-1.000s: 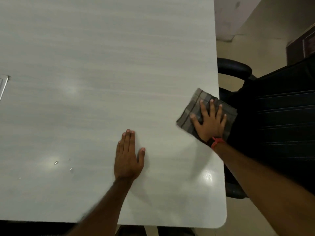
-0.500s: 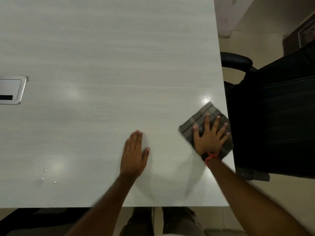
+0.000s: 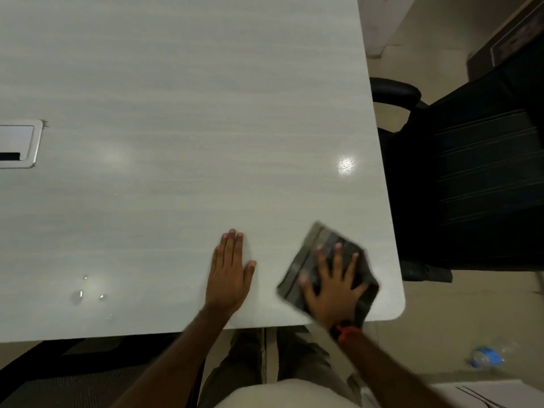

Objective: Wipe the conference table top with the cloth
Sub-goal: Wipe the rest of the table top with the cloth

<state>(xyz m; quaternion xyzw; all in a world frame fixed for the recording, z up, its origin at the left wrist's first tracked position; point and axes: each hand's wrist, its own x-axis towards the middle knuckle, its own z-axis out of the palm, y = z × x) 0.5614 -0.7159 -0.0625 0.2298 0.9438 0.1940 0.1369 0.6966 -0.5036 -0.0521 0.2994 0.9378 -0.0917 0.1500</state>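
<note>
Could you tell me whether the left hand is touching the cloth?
No, the left hand lies flat on the bare table top, apart from the cloth under the right hand.

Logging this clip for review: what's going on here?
A person is wiping a pale table with a folded grey cloth. The right hand presses flat on the cloth, fingers spread, near the table's near right corner. The left hand rests flat on the bare top beside it, apart from the cloth. A few water drops further left are not yet wiped. A black chair stands at the table's right side.
</note>
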